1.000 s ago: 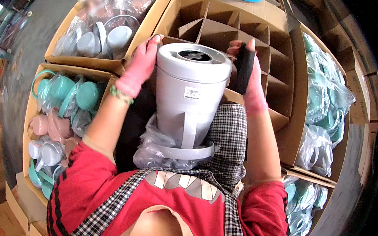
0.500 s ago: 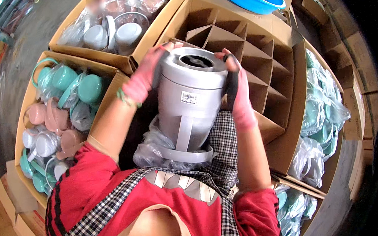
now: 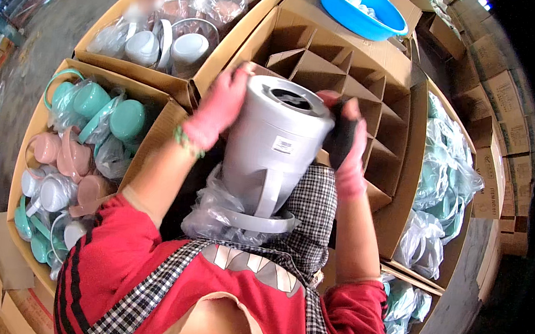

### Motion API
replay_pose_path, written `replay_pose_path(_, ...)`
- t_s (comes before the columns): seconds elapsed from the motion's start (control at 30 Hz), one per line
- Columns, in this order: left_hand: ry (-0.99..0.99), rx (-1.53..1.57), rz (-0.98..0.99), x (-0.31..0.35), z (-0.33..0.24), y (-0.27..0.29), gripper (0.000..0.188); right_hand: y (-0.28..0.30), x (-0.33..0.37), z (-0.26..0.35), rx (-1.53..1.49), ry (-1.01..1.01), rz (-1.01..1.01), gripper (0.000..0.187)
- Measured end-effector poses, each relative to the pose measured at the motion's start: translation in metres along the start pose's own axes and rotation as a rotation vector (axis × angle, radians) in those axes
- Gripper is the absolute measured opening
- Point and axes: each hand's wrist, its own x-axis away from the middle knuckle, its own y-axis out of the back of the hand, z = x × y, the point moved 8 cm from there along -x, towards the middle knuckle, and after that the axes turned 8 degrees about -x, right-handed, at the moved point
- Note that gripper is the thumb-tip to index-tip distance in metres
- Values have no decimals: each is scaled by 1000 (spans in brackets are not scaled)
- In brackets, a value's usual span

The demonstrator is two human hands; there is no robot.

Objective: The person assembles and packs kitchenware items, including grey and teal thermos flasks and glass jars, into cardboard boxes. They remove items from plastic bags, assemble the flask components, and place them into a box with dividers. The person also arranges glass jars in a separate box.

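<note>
A large grey jug (image 3: 270, 141) with a side handle (image 3: 270, 193) stands in front of my body, its upper end leaning a little to the right. On that end is a round dark recess, and a small white label sticks to the side. My left hand (image 3: 220, 106), in a pink fingerless glove, holds the upper left side. At the upper right, my right hand (image 3: 348, 140), in a pink and black glove, curls its fingers against the rim; they are partly blurred. A clear plastic bag (image 3: 211, 210) is bunched round the jug's lower end, over my lap.
Beyond the jug is a carton with cardboard dividers (image 3: 323, 72). Cartons of bagged teal, pink and pale jugs (image 3: 129, 120) stand at left; another holds bagged teal ones (image 3: 441, 159) at right. A blue basin (image 3: 362, 11) with small white pieces sits at the back.
The jug has tipped from nearly upright toward the right. My right hand has shifted right and slightly down with its rim, and the left hand stays at its side. The view has shifted slightly.
</note>
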Motion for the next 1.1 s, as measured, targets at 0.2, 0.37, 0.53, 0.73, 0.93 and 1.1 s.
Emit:
replay_pose_path(0.2, -15, 594, 358, 10, -4, -8, 38, -40, -2, 3, 312, -15, 13, 36)
replay_pose_path(0.37, -84, 505, 449, 12, -30, -15, 39, -39, 21, 24, 297, 87, 55, 41)
replay_pose_path(0.53, -80, 654, 435, 13, -16, -25, 53, -38, 12, 31, 442, -66, 180, 23)
replay_pose_path(0.73, 1022, 2205, 1119, 43, 26, -90, 47, -136, 26, 52, 1567, 227, 875, 31)
replay_pose_path(0.93, 845, 2082, 1271, 54, 18, -83, 37, -134, 9, 25, 1836, -262, 720, 36)
replay_pose_path(1.1, 458, 1454, 1130, 57, 13, -69, 45, -97, 10, 22, 1100, -893, 171, 30)
